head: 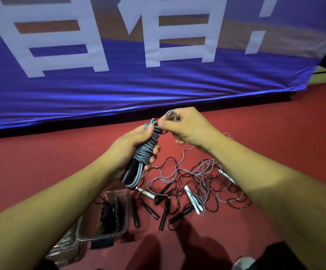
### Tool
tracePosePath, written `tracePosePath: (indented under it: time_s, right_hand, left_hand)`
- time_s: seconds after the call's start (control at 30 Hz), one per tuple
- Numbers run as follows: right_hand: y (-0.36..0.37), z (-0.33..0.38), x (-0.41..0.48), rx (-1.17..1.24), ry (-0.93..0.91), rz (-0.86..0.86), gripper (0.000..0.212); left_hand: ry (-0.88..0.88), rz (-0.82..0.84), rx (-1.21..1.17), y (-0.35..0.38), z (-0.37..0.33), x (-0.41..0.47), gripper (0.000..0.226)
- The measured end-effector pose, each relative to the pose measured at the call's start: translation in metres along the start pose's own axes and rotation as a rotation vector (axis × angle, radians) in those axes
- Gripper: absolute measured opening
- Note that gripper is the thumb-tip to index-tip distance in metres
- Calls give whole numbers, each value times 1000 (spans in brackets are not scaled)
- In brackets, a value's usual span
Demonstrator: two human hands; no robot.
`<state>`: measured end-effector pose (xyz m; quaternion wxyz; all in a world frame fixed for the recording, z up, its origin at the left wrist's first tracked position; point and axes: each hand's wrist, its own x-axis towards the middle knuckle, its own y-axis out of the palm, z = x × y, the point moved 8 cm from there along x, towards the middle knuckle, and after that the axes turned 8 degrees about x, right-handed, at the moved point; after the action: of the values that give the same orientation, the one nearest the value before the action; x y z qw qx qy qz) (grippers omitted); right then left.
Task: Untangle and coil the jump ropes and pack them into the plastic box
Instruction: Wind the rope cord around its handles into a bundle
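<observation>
My left hand [133, 147] grips a coiled grey-blue jump rope [147, 151] wound around its black handles, whose ends stick out below my palm. My right hand [185, 126] pinches a loop of that same rope at the top of the coil. On the red floor below lies a tangle of jump ropes [193, 188], black and grey cords with black and white handles. A clear plastic box [126, 228] stands at the lower left with two coiled black ropes [111, 213] inside.
A blue banner [158, 84] with large white characters hangs across the back, its lower edge meeting the floor. A clear lid or second container [64, 248] lies left of the box. A shoe tip [243, 263] shows at the bottom edge.
</observation>
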<state>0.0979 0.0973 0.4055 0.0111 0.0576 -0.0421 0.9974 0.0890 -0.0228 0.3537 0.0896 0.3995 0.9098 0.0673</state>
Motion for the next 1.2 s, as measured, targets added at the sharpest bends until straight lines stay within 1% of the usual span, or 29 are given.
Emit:
tracePosePath:
  time_s: [0.07, 0.1, 0.17, 0.27, 0.37, 0.57, 0.63, 0.67, 0.7, 0.77, 0.83, 0.9, 1.0, 1.07, 1.13, 1.2]
  right_hand:
    - [1, 4, 0, -173, -32, 69, 8]
    - [2, 6, -1, -246, -37, 107, 10]
    - [3, 8, -4, -317, -35, 167, 14]
    - [9, 14, -8, -414, -100, 175, 14]
    - [13, 23, -7, -535, -237, 61, 13]
    - [3, 27, -14, -450, -322, -252, 20]
    - [-1, 23, -14, -391, -296, -371, 21]
    - [-1, 19, -12, -341, -262, -389, 21]
    - [-1, 14, -9, -269, -212, -366, 22]
    - [2, 4, -2, -99, -107, -237, 22]
    - [4, 3, -1, 5, -60, -89, 17]
    - [6, 4, -3, 133, -26, 15, 15]
    - [18, -1, -4, 444, 108, 175, 34]
    - [23, 1, -6, 466, 116, 237, 35]
    - [24, 2, -8, 432, 97, 243, 33]
    - [24, 4, -8, 452, 88, 244, 32]
  left_hand:
    - [-34, 21, 16, 1, 4, -2, 35]
    - [-51, 37, 26, 2, 6, -4, 33]
    - [-81, 67, 43, 4, 9, -6, 28]
    - [-117, 74, 21, 8, 13, -7, 38]
    - [-132, 29, -60, 12, 11, -3, 42]
    - [-89, 24, -151, 23, 1, 1, 37]
    - [-75, 9, -152, 26, -2, 3, 39]
    - [-68, -6, -152, 26, -3, 5, 39]
    - [-64, -26, -156, 25, -3, 5, 39]
    - [-63, -68, -177, 21, -2, 4, 38]
    - [-61, -96, -211, 15, -1, 1, 37]
    - [-57, -112, -248, 9, -2, -1, 34]
    - [-59, -80, -276, 5, -5, 0, 36]
    - [-54, -53, -268, 5, -8, 0, 37]
    - [-50, -36, -270, 6, -9, -1, 34]
    - [-51, -31, -278, 6, -10, -1, 35]
